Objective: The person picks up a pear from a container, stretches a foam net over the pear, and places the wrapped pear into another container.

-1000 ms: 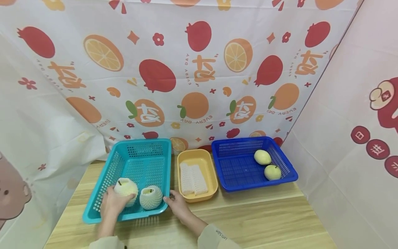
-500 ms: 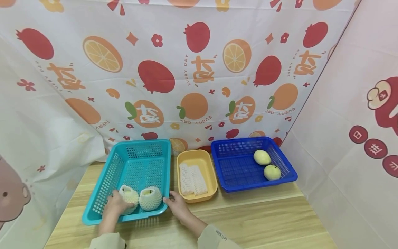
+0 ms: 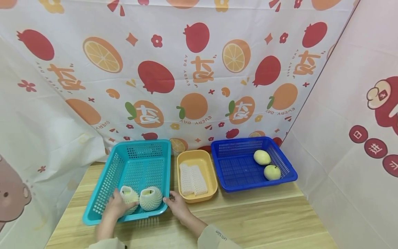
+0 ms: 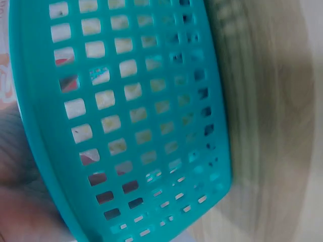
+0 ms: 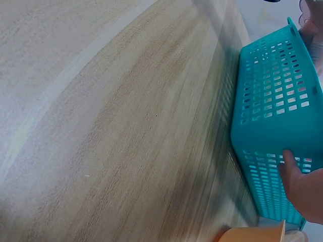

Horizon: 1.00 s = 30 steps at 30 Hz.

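Observation:
In the head view, my left hand [image 3: 115, 206] is inside the teal basket [image 3: 169, 166] at its near left. Its fingers and thumb hold a pale pear in a white foam net [image 3: 130, 196], partly covered by the hand. Right beside it sits a second netted pear [image 3: 150, 199], its stem showing through the open top. My right hand [image 3: 180, 208] grips the basket's right side near the front corner. From the right wrist, one of its fingers [image 5: 287, 164] lies against the outer wall. The left wrist view is mostly the basket's perforated wall [image 4: 75, 121], with pale shapes behind the holes.
A yellow tray [image 3: 212, 186] with white foam net sleeves [image 3: 193, 179] stands right of the teal basket. Farther right, a blue basket [image 3: 230, 188] holds two bare pears [image 3: 262, 157]. All stand on a wooden table [image 3: 264, 218] before a fruit-print cloth [image 3: 192, 83].
My left hand has lowered the netted pear toward the basket's near side, beside the other one, and its fingers have shifted slightly around it. The right hand has stayed at the basket's side.

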Motion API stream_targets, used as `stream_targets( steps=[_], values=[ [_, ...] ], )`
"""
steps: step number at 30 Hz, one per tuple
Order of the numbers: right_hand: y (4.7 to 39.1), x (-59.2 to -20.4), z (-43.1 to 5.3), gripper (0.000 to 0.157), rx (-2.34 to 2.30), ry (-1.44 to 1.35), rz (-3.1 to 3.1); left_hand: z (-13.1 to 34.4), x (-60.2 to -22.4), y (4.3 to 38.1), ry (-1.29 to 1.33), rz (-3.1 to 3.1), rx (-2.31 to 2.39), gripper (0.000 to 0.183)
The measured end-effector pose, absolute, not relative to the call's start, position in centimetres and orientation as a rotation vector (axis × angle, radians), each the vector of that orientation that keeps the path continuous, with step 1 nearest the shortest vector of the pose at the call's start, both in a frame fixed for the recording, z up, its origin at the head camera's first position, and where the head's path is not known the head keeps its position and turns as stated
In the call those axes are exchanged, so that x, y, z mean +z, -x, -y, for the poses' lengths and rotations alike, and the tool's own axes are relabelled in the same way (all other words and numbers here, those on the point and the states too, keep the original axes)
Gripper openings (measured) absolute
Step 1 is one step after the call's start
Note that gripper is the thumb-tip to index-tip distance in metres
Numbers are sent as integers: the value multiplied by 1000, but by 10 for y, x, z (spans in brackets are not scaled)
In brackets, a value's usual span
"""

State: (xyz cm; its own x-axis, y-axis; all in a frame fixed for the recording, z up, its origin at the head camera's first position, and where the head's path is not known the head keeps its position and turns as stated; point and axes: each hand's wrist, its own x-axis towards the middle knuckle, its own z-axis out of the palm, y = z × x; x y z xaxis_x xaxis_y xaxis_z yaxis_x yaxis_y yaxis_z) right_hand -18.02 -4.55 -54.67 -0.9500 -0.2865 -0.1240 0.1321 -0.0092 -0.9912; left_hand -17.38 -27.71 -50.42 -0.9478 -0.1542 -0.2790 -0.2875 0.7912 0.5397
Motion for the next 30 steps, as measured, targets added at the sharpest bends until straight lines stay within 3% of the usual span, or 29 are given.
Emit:
stream_targets(
  steps=[5, 12, 20, 27, 30],
  values=[
    [179, -546, 38, 37, -1997, 216, -1931, 261, -513, 167, 408, -2994, 996, 117],
    [165, -538, 11, 36, -1987, 321, -1860, 243, -511, 152, 391, -3171, 1121, 101],
    [153, -518, -34, 29, -2062, 429, -1820, 200, -504, 134, 48, -3303, 1622, 69],
    [158, -486, -77, 27, -2058, 412, -2008, 121, -504, 131, -510, -3227, 2195, 49],
    [166, -486, -98, 26, -2101, 377, -2067, 88, -497, 128, -492, -3058, 2274, 41]
  ],
)
